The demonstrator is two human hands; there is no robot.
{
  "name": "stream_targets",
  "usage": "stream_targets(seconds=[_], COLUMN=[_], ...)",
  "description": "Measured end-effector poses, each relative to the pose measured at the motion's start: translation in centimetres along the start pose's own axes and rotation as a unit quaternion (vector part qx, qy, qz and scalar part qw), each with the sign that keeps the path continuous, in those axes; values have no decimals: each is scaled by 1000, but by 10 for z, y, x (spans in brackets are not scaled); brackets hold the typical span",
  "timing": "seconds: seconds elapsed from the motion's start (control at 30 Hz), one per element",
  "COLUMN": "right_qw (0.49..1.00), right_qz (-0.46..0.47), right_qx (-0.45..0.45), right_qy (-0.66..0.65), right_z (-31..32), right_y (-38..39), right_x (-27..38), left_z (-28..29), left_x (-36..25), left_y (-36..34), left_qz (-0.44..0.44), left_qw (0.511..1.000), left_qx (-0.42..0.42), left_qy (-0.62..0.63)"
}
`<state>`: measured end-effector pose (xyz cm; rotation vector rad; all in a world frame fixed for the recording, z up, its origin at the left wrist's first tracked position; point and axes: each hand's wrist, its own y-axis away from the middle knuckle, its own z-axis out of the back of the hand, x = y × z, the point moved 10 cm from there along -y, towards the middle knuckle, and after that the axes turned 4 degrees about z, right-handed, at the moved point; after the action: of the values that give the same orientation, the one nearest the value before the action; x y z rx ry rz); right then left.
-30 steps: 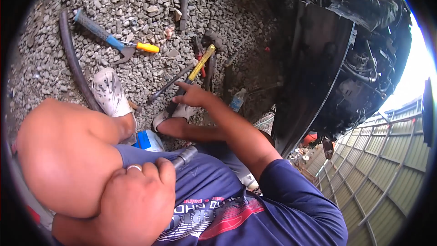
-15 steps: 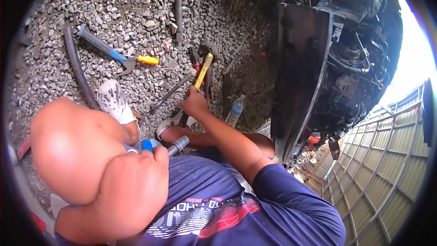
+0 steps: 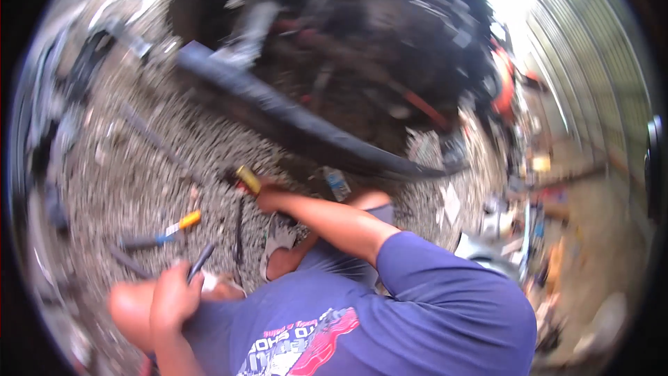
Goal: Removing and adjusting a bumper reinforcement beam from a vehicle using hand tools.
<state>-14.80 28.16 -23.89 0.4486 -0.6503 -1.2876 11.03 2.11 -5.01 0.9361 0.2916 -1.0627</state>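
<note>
My left hand (image 3: 174, 296), at the lower left near my body, is closed round a dark cylindrical tool (image 3: 201, 262) that sticks up from the fist. Its kind is not clear. In front of me my right hand (image 3: 270, 198) grips a yellow-handled tool (image 3: 248, 179), whose working end I cannot make out. On the gravel ahead of my left hand lie a blue-handled hammer (image 3: 142, 242) and a yellow-handled screwdriver (image 3: 188, 220). A dark bar (image 3: 239, 233) rests between my feet. Motion blurs much of the view.
A long dark curved panel (image 3: 299, 122) stands ahead, before a vehicle's exposed front (image 3: 362, 49). A plastic bottle (image 3: 337, 184) is beside my right forearm. Mixed parts and debris (image 3: 497, 226) lie to the right, near a corrugated metal wall (image 3: 591, 49).
The view has swung rightward, so the vehicle and panel now fill the upper middle. My left hand has lowered away from the camera with its tool; my right still holds the yellow-handled tool.
</note>
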Motion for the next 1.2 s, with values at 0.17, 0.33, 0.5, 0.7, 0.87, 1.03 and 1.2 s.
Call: stream_targets(seconds=[0.17,0.33,0.5,0.7,0.87,1.03,1.2], right_qw=[989,940,933,827,877,918,937], right_qz=[105,88,211,243,326,378,342], right_qx=[70,203,187,294,197,-40,-63], right_qy=[-82,-259,-222,-412,-293,-115,-39], right_z=[-6,-10,57,156,202,252,356], right_y=[67,155,236,380,367,322,313], right_x=[-33,-31,-29,-72,23,109,158], left_z=[-10,-4,-11,-19,-38,-59,-34], left_x=[-11,-4,42,-46,-95,-95,-91], left_y=[-13,-7,-11,-17,-53,-88,-87], left_qz=[-30,87,112,65,37,-8,18], left_qw=[997,993,990,976,980,982,979], left_qx=[21,21,23,76,88,98,71], left_qy=[67,82,82,-191,-173,-160,-188])
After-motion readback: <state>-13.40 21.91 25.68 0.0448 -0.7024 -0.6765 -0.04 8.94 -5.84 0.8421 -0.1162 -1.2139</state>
